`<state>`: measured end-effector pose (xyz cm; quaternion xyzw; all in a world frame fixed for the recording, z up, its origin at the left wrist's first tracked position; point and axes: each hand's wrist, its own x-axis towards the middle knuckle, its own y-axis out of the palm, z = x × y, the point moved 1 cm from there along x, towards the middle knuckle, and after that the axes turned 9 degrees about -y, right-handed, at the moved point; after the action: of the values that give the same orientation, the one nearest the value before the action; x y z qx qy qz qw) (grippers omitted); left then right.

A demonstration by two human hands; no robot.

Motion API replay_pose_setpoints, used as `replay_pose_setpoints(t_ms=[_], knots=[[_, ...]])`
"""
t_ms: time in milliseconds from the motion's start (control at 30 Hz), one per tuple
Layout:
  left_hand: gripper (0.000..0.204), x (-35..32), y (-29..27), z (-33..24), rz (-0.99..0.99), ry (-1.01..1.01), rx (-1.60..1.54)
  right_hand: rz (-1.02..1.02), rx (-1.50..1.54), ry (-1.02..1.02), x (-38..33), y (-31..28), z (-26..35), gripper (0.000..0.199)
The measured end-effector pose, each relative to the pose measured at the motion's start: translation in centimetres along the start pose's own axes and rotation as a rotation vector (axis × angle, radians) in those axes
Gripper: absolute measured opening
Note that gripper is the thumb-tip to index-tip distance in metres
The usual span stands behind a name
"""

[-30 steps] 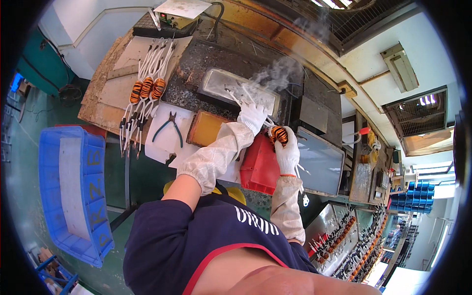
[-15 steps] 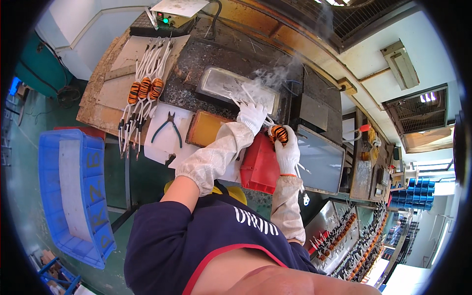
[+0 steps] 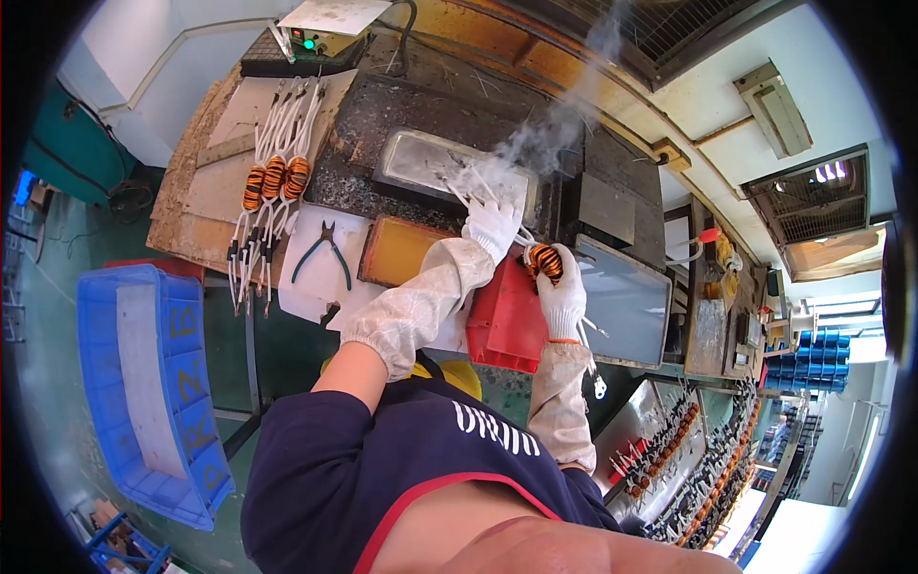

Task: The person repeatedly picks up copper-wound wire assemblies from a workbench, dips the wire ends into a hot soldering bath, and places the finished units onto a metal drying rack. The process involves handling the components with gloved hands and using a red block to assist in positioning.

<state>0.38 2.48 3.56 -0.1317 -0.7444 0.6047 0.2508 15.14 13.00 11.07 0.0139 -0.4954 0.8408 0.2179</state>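
Note:
Over the silvery surface of a rectangular metal pot (image 3: 406, 158), my gloved left hand (image 3: 491, 228) is closed on white wire leads (image 3: 463, 195). Their tips point into the pot, and smoke rises there; whether they touch the surface is hard to see. The leads run back to a black-and-orange toroidal coil (image 3: 546, 261), which my gloved right hand (image 3: 564, 298) grips at the pot's near right. More leads from the coil hang below the right hand. Under the coil stands a red plastic bin (image 3: 505, 320), and an amber-filled tray (image 3: 397, 251) lies left of my left forearm.
Several similar coils (image 3: 273, 178) with white leads lie on the bench's left. Pliers (image 3: 325, 251) rest on white sheet material. A blue crate (image 3: 143, 373) stands at left. Rows of coils (image 3: 703, 459) fill a rack at lower right. A grey metal panel (image 3: 626, 306) borders my right hand.
Both hands keep nearly the same position and grip. The smoke over the pot has grown thicker and climbs higher. The view has shifted slightly.

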Motion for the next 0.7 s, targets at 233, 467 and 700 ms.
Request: replay_pose_setpoints(t_ms=[233, 467, 700], knots=[[0.038, -0.8, -1.0, -1.0, -0.186, 0.072, -0.036, -0.066, -0.016, -0.020, -1.4, -1.6, -0.2, 0.053], [0.033, -2.7, -3.1, -1.6, -0.319, 0.163, -0.057, -0.129, 0.028, 0.036, -4.0, -2.7, 0.2, 0.053], [0.036, -4.5, -6.0, -0.9, -0.480, 0.291, -0.152, -0.235, 0.146, 0.186, -7.5, -1.7, 1.3, 0.048]])
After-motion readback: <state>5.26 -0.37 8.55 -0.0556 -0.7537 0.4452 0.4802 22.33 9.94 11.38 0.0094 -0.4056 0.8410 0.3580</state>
